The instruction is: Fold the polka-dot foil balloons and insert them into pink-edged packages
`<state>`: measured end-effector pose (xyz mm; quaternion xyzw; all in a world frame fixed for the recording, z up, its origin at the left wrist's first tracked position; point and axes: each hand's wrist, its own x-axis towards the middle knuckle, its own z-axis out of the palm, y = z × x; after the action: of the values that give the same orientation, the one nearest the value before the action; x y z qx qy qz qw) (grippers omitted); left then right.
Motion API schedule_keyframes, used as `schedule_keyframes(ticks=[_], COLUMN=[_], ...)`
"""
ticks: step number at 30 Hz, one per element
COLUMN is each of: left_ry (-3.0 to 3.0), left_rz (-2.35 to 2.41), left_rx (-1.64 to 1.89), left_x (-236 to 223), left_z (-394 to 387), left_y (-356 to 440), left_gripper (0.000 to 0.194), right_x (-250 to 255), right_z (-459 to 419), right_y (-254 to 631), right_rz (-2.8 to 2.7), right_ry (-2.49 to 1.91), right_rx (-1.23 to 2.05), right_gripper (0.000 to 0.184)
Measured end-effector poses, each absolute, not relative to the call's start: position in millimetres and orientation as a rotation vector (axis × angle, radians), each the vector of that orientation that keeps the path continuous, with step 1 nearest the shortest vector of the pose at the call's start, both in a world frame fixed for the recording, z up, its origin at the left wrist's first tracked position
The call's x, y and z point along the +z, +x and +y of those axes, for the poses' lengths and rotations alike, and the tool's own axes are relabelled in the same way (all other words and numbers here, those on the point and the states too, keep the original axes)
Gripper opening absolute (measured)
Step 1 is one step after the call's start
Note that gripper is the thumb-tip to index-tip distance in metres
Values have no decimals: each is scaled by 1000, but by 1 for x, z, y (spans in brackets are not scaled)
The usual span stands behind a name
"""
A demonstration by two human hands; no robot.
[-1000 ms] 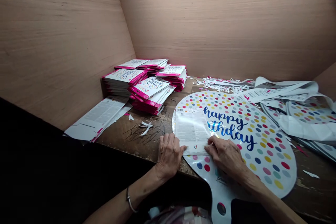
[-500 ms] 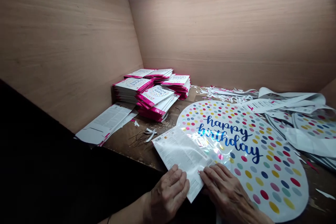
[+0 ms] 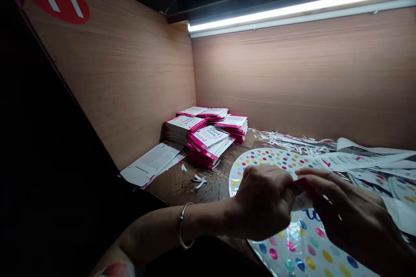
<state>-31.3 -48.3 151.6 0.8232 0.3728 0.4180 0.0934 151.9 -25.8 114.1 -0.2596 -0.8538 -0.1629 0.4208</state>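
Observation:
A round foil balloon (image 3: 260, 158) with coloured dots and blue lettering lies flat on the wooden bench. Both my hands are raised above its near side. My left hand (image 3: 261, 201), with a bracelet on the wrist, is closed around a white printed sheet (image 3: 303, 201), of which only a small edge shows between the hands. My right hand (image 3: 341, 207) pinches the same sheet from the right, fingers pressed together. Most of the sheet is hidden behind my left hand.
Stacks of pink-and-white packaged cards (image 3: 208, 132) stand in the back left corner. Flat white printed sheets (image 3: 152, 162) lie left of them. Paper scraps (image 3: 292, 138) and more flat balloons (image 3: 373, 164) cover the right. Wooden walls enclose the bench; a light strip (image 3: 292, 8) runs above.
My head has tilted up, showing the light strip. Both hands have lifted the white sheet off the balloon and drawn together around it.

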Motion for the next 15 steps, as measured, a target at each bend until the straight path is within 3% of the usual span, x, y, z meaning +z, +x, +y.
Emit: schedule_keyframes(ticks=[4, 8, 10, 15], left_ry=[2071, 1499, 1315, 1028], left_rz=[1113, 907, 870, 824], left_rx=[1098, 896, 842, 826], left_x=[159, 147, 138, 115], left_z=[-30, -9, -4, -12], left_y=[-31, -42, -48, -51], left_gripper=[18, 20, 21, 26], right_x=[133, 135, 123, 79], right_z=[-12, 2, 4, -9], right_y=[147, 157, 163, 165], right_rz=[-2186, -2210, -2084, -1670], right_ry=[-830, -915, -874, -781], right_rx=[35, 1064, 1416, 1740], right_gripper=[17, 15, 18, 22])
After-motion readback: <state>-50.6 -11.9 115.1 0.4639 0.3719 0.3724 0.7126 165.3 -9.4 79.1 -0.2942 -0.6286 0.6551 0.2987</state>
